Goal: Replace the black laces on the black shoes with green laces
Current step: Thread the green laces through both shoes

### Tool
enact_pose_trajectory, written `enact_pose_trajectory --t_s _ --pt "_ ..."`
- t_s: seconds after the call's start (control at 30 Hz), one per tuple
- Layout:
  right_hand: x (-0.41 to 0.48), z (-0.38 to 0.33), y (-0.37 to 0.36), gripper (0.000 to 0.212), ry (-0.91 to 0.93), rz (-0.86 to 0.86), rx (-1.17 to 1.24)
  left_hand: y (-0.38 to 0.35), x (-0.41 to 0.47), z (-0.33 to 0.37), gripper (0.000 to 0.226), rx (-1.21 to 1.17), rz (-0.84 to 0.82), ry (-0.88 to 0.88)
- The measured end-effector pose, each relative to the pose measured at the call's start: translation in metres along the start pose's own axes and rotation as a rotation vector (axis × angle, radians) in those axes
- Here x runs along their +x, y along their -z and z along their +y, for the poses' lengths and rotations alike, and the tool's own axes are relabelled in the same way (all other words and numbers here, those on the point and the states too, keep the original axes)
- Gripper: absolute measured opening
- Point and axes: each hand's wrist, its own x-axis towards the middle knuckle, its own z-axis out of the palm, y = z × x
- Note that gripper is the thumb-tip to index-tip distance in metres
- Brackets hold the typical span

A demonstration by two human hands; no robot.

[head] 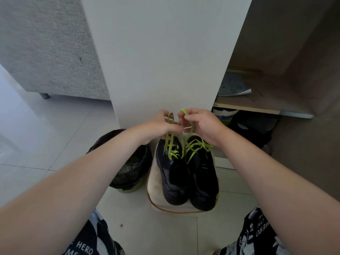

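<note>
The left hand (161, 125) and right hand (201, 124) are each pinching green laces (173, 154) rising straight up from the black shoes (202, 179) sitting below on a pale cushion (156, 190), toes pointing toward the person.

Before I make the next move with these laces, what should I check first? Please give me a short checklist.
1. The green laces run through both black shoes: ok.
2. The black laces are fully out: cannot tell, black on black would hardly show.
3. The left hand and the right hand each pinch lace ends: ok.
4. The lace ends are tied: not ok, they are held up loose.
5. The shoes rest side by side on the pale cushion: ok.
</note>
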Motion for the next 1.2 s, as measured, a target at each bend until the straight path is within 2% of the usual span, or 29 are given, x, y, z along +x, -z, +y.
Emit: enact_pose_trajectory --t_s 0.03,0.07,0.13,0.2,0.27,0.33,0.4,0.43,0.47,0.53,0.6,0.67,0.8,0.87,0.93,1.0,1.03,1.13,1.2 --pt "0.000 0.000 -0.003 0.024 0.013 0.024 -0.084 -0.005 0.001 -0.001 0.064 -0.005 -0.001 0.006" --pt "0.001 0.002 -0.005 0.022 0.030 0.063 -0.162 -0.011 0.002 -0.001 0.066 0.010 0.000 0.006" --pt "0.005 0.008 -0.005 0.016 0.066 0.155 -0.251 -0.016 0.009 0.000 0.042 0.187 0.044 -0.011" --pt "0.010 0.018 0.003 0.018 0.078 0.227 -0.346 -0.010 0.016 -0.001 0.012 0.510 0.167 -0.014" --pt "0.013 0.028 0.016 0.021 0.024 0.254 -0.491 0.003 0.020 -0.006 0.022 0.799 0.329 0.056" --pt "0.013 0.037 0.028 0.022 -0.050 0.255 -0.627 0.012 0.018 -0.012 0.032 0.987 0.418 0.194" --pt "0.012 0.045 0.037 0.025 -0.106 0.223 -0.749 0.014 0.018 -0.017 0.053 1.157 0.326 0.330" --pt "0.011 0.048 0.040 0.028 -0.135 0.199 -0.806 0.012 0.020 -0.018 0.064 1.203 0.223 0.330" --pt "0.010 0.050 0.043 0.032 -0.168 0.169 -0.854 0.007 0.024 -0.019 0.070 1.200 0.117 0.267" --pt "0.008 0.054 0.046 0.042 -0.231 0.101 -0.930 -0.010 0.029 -0.017 0.068 1.099 -0.053 0.060" --pt "0.005 0.057 0.046 0.052 -0.251 0.046 -1.004 -0.031 0.031 -0.019 0.057 1.080 -0.149 -0.111" --pt "0.004 0.062 0.044 0.059 -0.239 -0.001 -1.064 -0.048 0.034 -0.024 0.043 1.213 -0.187 -0.163" --pt "0.007 0.075 0.047 0.063 -0.264 -0.040 -1.080 -0.057 0.045 -0.033 0.030 1.557 -0.129 -0.195" --pt "0.008 0.083 0.051 0.055 -0.256 -0.034 -1.119 -0.057 0.051 -0.030 0.027 1.587 -0.004 -0.189" --pt "0.008 0.088 0.054 0.040 -0.218 -0.023 -1.164 -0.050 0.054 -0.025 0.023 1.594 0.166 -0.107" --pt "0.010 0.090 0.056 0.020 -0.192 0.019 -1.165 -0.036 0.054 -0.023 0.029 1.591 0.258 0.036" --pt "0.010 0.089 0.057 0.009 -0.186 0.039 -1.163 -0.031 0.054 -0.023 0.036 1.581 0.248 0.092" --pt "0.015 0.089 0.058 0.005 -0.156 0.110 -1.141 -0.035 0.057 -0.028 0.065 1.451 0.059 0.081" --pt "0.019 0.086 0.058 0.007 -0.104 0.255 -1.019 -0.049 0.054 -0.031 0.093 1.292 -0.110 0.145"
